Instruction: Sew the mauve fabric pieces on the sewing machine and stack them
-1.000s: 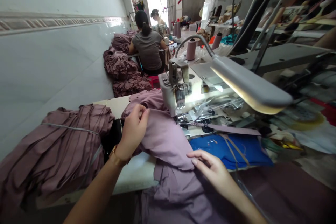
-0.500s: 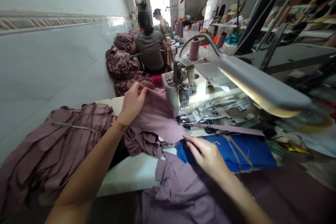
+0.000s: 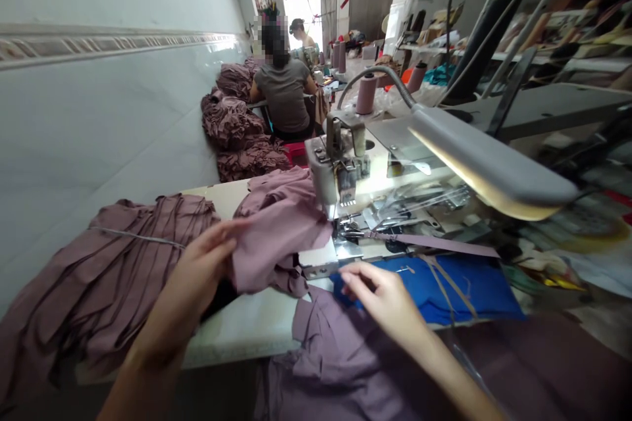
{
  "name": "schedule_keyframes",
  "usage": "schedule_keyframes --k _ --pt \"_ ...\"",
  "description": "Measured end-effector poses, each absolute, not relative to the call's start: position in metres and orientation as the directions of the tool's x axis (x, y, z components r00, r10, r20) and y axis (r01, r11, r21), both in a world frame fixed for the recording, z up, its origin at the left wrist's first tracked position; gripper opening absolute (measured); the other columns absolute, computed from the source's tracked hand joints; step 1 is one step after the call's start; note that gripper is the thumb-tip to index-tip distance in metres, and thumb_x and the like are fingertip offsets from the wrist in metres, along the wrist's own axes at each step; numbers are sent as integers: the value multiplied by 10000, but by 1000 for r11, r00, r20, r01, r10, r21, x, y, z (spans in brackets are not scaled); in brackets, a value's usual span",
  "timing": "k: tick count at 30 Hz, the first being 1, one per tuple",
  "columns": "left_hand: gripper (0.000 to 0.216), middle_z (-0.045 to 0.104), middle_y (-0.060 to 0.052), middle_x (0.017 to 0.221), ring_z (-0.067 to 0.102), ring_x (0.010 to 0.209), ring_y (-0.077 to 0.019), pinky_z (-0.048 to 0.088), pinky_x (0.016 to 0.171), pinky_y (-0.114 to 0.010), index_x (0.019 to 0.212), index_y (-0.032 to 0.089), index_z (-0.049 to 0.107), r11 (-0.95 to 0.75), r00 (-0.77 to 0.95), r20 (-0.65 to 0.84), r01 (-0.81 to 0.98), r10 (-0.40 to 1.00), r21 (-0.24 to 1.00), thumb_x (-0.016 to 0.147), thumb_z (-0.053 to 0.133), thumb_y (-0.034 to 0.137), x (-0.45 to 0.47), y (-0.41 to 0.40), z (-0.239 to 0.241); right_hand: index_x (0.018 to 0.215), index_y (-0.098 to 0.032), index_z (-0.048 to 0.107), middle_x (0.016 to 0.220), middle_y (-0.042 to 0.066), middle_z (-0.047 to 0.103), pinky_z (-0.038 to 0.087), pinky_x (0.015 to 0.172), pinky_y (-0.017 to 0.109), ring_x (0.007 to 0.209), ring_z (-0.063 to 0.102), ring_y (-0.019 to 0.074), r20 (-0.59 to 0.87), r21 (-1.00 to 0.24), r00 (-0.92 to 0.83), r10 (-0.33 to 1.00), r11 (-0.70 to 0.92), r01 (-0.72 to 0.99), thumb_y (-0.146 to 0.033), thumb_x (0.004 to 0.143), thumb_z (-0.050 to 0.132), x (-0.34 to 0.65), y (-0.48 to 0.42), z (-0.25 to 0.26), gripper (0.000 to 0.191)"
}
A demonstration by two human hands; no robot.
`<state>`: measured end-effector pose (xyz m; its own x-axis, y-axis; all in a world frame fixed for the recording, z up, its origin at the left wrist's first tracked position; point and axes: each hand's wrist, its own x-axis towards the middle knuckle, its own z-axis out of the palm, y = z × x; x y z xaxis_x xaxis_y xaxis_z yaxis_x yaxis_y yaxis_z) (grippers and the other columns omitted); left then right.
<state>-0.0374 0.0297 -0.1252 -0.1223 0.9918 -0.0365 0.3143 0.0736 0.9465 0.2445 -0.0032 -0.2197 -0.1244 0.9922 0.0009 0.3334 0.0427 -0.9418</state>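
Note:
I sit at a white sewing machine (image 3: 340, 177) with mauve fabric (image 3: 281, 223) bunched on the table to its left. My left hand (image 3: 205, 266) grips the near edge of that fabric, fingers closed on it. My right hand (image 3: 382, 296) hovers over more mauve cloth (image 3: 336, 355) in my lap, beside a blue fabric piece (image 3: 454, 286); its fingers are loosely curled and it seems to hold nothing. A mauve strip (image 3: 434, 243) runs out from under the presser foot to the right.
A tied bundle of mauve pieces (image 3: 99, 276) lies at the left by the tiled wall. A lit lamp arm (image 3: 484, 158) hangs over the machine. Another person (image 3: 284, 92) sits ahead at a further machine, beside heaps of mauve cloth (image 3: 237, 131). Thread cones (image 3: 365, 92) stand behind.
My left hand has dropped back from beside the machine head toward me, pulling the fabric leftward. My right hand has let go of the cloth's edge and stays near the blue piece.

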Motion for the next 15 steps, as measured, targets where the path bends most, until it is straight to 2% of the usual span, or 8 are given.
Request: schedule_keyframes --k 2,4,6,7,9,10,13,15 --pt "304 681 -27 919 561 492 -115 451 448 -231 1007 214 681 254 -139 -231 181 963 950 737 673 355 -46 -11 -124 1033 -179 694 939 102 775 537 815 366 895 719 261 -120 -988 -249 961 -140 -66 -375 839 672 225 -11 -225 277" --pt "316 690 -30 938 503 383 -90 427 385 -242 1019 221 674 287 -165 -253 234 953 929 753 657 391 -52 -33 -121 1070 -187 679 1024 96 761 509 897 387 977 698 261 -135 -868 -393 910 -300 -396 -389 789 731 200 -15 -230 350" --pt "327 693 -52 985 580 469 -134 485 452 -271 1094 232 665 166 -219 -59 507 974 846 806 597 371 -51 -33 -120 993 -193 696 965 74 767 501 897 388 948 698 260 -151 -720 -412 899 -385 -578 -398 765 753 174 -18 -235 312" --pt "328 687 -73 1020 642 604 -179 531 548 -299 1126 227 661 66 -217 113 678 970 732 832 564 333 -48 -26 -122 942 -195 701 908 59 768 504 882 381 913 700 256 -168 -672 -386 907 -391 -629 -390 755 762 162 -19 -237 277" --pt "314 672 -108 1082 660 900 -242 552 780 -359 1131 201 665 -195 0 426 890 905 413 869 495 223 -33 -6 -130 887 -195 701 835 39 760 503 871 362 884 694 250 -189 -641 -316 930 -361 -677 -358 738 780 147 -22 -241 234" --pt "316 667 -117 1114 635 1008 -247 530 878 -378 1115 184 668 -365 196 492 890 848 274 878 460 168 -23 6 -136 888 -193 699 827 36 755 502 870 355 889 690 249 -187 -646 -287 940 -338 -685 -348 739 779 145 -25 -241 230" --pt "362 661 -127 1193 578 1160 -223 446 1052 -395 1143 134 639 -831 742 397 544 540 114 886 392 75 11 36 -161 933 -186 692 840 42 746 514 831 353 909 685 261 -192 -680 -298 935 -346 -646 -356 760 751 161 -38 -234 249" --pt "404 616 -144 1289 533 1229 -231 397 1105 -408 1245 94 575 -922 866 317 377 386 91 889 387 70 31 50 -177 964 -184 686 830 44 736 526 771 350 865 691 261 -219 -714 -378 899 -412 -566 -373 792 714 188 -48 -225 257"
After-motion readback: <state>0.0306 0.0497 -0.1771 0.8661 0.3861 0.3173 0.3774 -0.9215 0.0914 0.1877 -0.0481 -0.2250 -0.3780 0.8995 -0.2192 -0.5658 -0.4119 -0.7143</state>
